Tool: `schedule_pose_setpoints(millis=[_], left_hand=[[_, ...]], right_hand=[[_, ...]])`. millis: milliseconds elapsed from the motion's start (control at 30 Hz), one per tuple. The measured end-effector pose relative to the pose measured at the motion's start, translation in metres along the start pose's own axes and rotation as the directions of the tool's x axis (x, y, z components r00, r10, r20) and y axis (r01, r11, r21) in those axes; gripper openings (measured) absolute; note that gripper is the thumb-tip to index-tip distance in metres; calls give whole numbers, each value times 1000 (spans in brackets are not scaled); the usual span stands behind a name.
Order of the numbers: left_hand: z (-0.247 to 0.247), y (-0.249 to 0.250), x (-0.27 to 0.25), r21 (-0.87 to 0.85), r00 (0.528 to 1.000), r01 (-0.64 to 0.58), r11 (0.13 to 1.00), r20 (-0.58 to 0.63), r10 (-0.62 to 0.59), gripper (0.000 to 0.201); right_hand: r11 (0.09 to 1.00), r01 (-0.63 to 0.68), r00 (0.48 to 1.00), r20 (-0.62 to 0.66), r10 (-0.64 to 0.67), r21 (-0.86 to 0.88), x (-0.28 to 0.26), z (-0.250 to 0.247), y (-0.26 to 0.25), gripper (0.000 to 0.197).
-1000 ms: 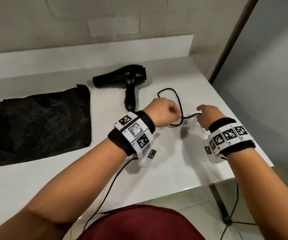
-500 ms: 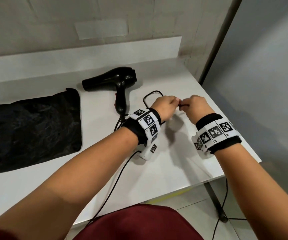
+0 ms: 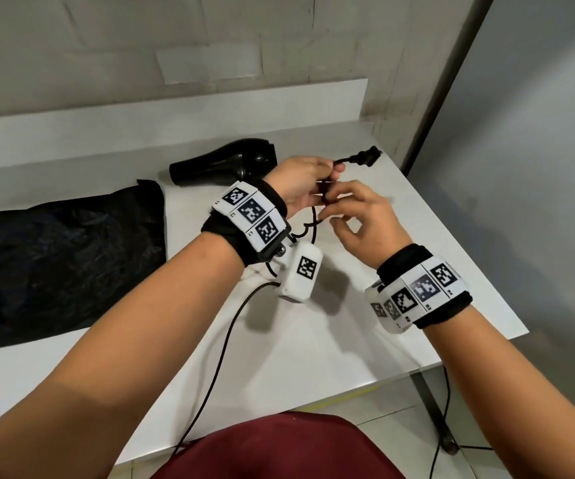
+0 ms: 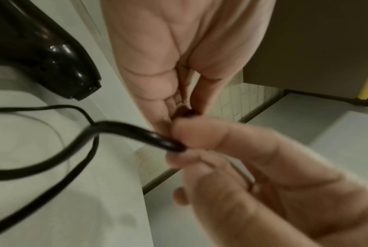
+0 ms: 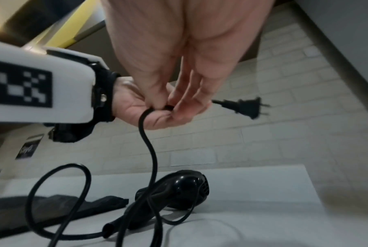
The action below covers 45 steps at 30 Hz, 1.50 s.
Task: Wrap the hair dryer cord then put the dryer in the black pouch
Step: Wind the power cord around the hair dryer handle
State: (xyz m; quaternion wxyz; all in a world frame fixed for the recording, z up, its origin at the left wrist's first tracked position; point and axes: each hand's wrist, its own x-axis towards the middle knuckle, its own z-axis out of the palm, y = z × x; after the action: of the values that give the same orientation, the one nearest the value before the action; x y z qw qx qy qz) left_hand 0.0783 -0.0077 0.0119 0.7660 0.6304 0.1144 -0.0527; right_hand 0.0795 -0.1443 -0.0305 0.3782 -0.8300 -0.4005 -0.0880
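Observation:
The black hair dryer (image 3: 224, 164) (image 5: 179, 185) lies on its side on the white table (image 3: 313, 340), behind my hands. Its black cord (image 5: 149, 150) (image 4: 52, 158) rises in loops from the table. My left hand (image 3: 300, 184) is raised above the table and holds the cord near its end, so the plug (image 3: 365, 156) (image 5: 246, 107) sticks out to the right past the fingers. My right hand (image 3: 351, 216) (image 4: 221, 147) meets the left and pinches the cord just below it. The black pouch (image 3: 61, 257) lies flat at the left.
The table's right edge (image 3: 469, 267) is close beside my right hand, with grey floor beyond. A thin black cable (image 3: 217, 368) runs from the left wrist camera over the front edge. A wall upstand (image 3: 175, 115) backs the table. A dark red seat (image 3: 279, 447) sits below.
Both hands rose off the table with the cord end and moved toward the dryer. The plug now hangs in the air to the right of the left hand, and the cord loops lifted.

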Motion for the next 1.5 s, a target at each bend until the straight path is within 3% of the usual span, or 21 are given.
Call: schedule_pose_setpoints(millis=[67,100,167,233,300,400,500,733,867,967,1033,1167,1200,1267,1400,1500], left_hand=[[-8,3,-2,-23,999,-37,999,-29,36,26],[-11,4,-3,-27,998,-53,998,-39,52,26],[-17,5,-6,-24,996,-79,997,-52,77,27],[-21,5,-9,-20,994,-86,996,-61,85,26],[-23,4,-11,-24,994,-84,996,-69,83,26],[-27,3,-15,-37,993,-89,995,-86,85,26],[-35,3,-19,-58,989,-97,994,-118,90,25],[-75,2,-24,-110,950,-156,982,-288,118,31],[-91,-7,-24,25,935,-147,989,-322,147,32],[-94,-16,-20,149,918,-103,983,-367,151,31],[-97,-22,-17,195,888,-58,979,-438,140,29],[-110,-31,-12,246,767,35,969,-628,132,40],[-111,-32,-12,267,771,71,961,-626,117,41],[-102,-30,-14,308,827,141,941,-559,60,39],[-83,-28,-15,305,929,191,933,-363,-71,75],[-74,-29,-14,488,972,149,860,-230,-38,67]], right_hand=[[992,-99,985,-134,109,77,1,4,4,18],[974,-203,966,-140,216,95,4,7,7,16],[901,-424,905,3,426,90,14,17,14,16],[817,-573,809,207,550,66,23,27,15,27],[731,-674,711,364,601,107,30,35,9,35],[648,-730,664,452,596,219,39,42,-2,25],[556,-742,671,429,605,375,40,44,-4,10],[539,-701,673,182,717,467,25,29,25,30],[476,-666,647,126,752,574,21,19,37,32],[452,-609,661,102,743,652,21,15,35,32],[441,-556,679,78,730,704,21,12,30,32],[401,-438,710,35,704,804,20,2,22,33],[389,-416,722,39,691,822,20,0,21,34],[378,-394,754,60,654,838,21,-3,18,35],[415,-389,828,115,549,822,22,0,9,35],[404,-394,858,173,483,826,22,3,3,35]])
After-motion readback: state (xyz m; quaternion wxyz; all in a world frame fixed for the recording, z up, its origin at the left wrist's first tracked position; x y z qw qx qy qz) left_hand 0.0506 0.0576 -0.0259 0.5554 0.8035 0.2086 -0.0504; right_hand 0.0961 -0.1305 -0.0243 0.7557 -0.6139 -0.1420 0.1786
